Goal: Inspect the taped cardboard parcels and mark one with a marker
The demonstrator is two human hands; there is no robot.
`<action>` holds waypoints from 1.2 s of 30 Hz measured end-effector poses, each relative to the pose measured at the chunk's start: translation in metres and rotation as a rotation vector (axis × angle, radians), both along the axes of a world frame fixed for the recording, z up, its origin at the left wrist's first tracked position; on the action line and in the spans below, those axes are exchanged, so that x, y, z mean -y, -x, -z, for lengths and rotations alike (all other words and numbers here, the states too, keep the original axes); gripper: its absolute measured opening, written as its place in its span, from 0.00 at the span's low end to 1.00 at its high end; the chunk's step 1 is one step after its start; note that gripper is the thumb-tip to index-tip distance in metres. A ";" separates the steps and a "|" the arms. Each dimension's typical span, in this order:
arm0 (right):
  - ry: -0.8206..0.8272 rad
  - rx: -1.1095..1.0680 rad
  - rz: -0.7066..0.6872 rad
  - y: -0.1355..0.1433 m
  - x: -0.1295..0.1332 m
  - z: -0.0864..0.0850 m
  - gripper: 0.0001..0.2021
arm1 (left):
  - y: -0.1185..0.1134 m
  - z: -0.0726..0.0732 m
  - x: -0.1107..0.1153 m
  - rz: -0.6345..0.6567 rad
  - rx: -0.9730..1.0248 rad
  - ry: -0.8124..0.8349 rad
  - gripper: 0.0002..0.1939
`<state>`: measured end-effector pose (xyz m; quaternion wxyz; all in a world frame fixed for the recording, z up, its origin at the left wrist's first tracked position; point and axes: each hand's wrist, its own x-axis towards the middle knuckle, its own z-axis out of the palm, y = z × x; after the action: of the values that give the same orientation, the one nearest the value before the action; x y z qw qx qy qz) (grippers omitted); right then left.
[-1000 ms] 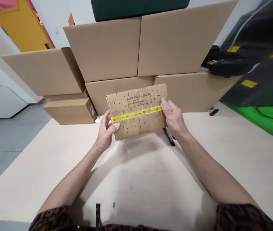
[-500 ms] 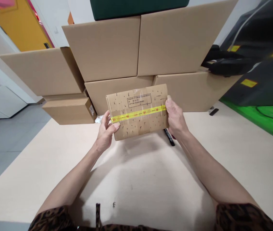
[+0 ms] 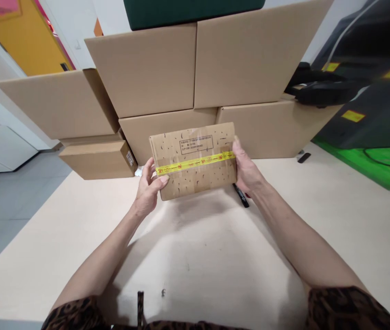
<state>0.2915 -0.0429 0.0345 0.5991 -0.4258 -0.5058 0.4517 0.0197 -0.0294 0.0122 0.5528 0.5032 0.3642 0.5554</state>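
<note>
Between my hands a small cardboard box [image 3: 198,176] is held up above the table, tilted slightly so its right side sits higher. Yellow tape with red marks runs across its face, above it a printed black frame of text, and small dark marks dot the cardboard. My left hand [image 3: 148,190] grips the lower left edge, thumb on the face and fingers behind. At the right edge my right hand [image 3: 248,169] holds it, thumb along the side; its other fingers are mostly hidden. A black marker-like stick [image 3: 241,196] lies on the table behind, partly covered.
Large cardboard boxes [image 3: 140,73] are stacked along the back of the pale table [image 3: 188,256]. A smaller carton [image 3: 93,160] lies at the left. On top sits a dark green bin [image 3: 195,11]. A small black object [image 3: 304,158] rests at the right.
The view has shifted slightly, and the box appears a little further left. Both hands keep their hold on it; my right thumb sits slightly off the face.
</note>
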 end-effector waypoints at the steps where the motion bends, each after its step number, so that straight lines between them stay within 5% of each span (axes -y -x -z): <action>1: 0.020 -0.022 -0.025 -0.002 -0.001 0.000 0.40 | 0.000 0.000 0.000 -0.001 0.010 0.009 0.46; 10: 0.111 -0.203 -0.029 -0.006 -0.002 -0.001 0.33 | -0.004 -0.005 -0.004 0.130 0.060 0.038 0.39; 13: 0.111 -0.129 0.117 -0.005 -0.004 0.007 0.40 | 0.001 -0.001 -0.004 -0.056 -0.086 -0.025 0.44; 17: 0.071 0.055 0.212 -0.004 -0.008 0.026 0.49 | 0.000 0.003 0.006 -0.366 -0.430 -0.537 0.51; 20: 0.050 0.101 0.204 -0.001 -0.009 0.037 0.47 | -0.018 0.004 0.014 -0.241 -0.638 -0.871 0.49; 25: 0.048 0.135 0.218 0.000 -0.006 0.042 0.43 | -0.065 0.008 0.011 0.199 -0.836 -1.106 0.45; 28: 0.043 0.133 0.211 -0.001 -0.007 0.040 0.41 | -0.074 0.010 0.008 0.216 -0.917 -1.126 0.47; 36: 0.139 0.130 0.227 0.005 -0.005 0.031 0.41 | -0.047 0.018 0.004 0.102 -1.007 -1.071 0.48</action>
<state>0.2867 -0.0378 0.0040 0.5814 -0.5489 -0.4598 0.3863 0.0671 -0.0335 -0.0057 0.0223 0.9146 0.2290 0.3327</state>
